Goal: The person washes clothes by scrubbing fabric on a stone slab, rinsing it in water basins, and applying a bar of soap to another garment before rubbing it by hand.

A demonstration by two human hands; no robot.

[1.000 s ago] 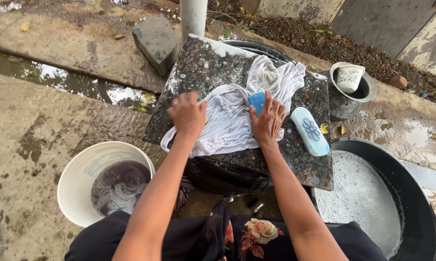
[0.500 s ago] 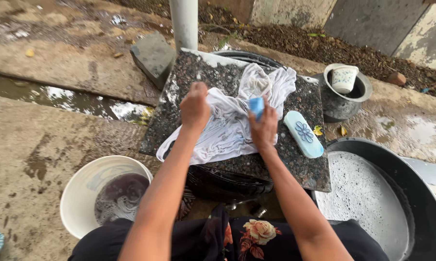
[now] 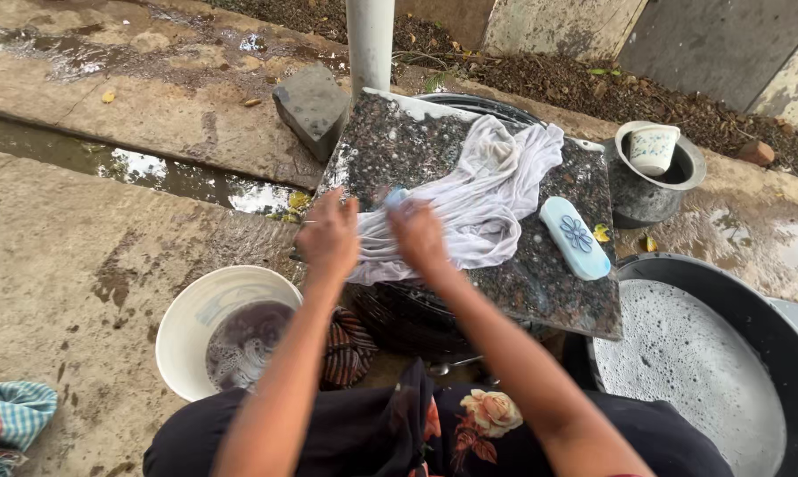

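A wet white garment [image 3: 487, 199] lies spread on a dark speckled stone slab [image 3: 576, 291]. My left hand [image 3: 328, 234] presses down on the garment's near left edge. My right hand [image 3: 417, 231] sits just beside it on the cloth, closed around a small blue bar of soap [image 3: 396, 196] whose tip shows above the fingers. A pale blue brush with a flower pattern [image 3: 575, 237] lies on the slab to the right of the garment.
A white bucket [image 3: 196, 318] with grey water and clothes stands at the lower left, striped cloth [image 3: 350, 346] beside it. A black tub of foamy water [image 3: 682, 371] sits at the right. A metal pot holding a white cup [image 3: 653, 147], a stone block [image 3: 311, 104], a pole [image 3: 370, 35] and a checked cloth [image 3: 10, 420] surround.
Both hands have moved left and nearer along the garment, the right one carrying the blue soap from the cloth's middle to its left edge. The view has shifted.
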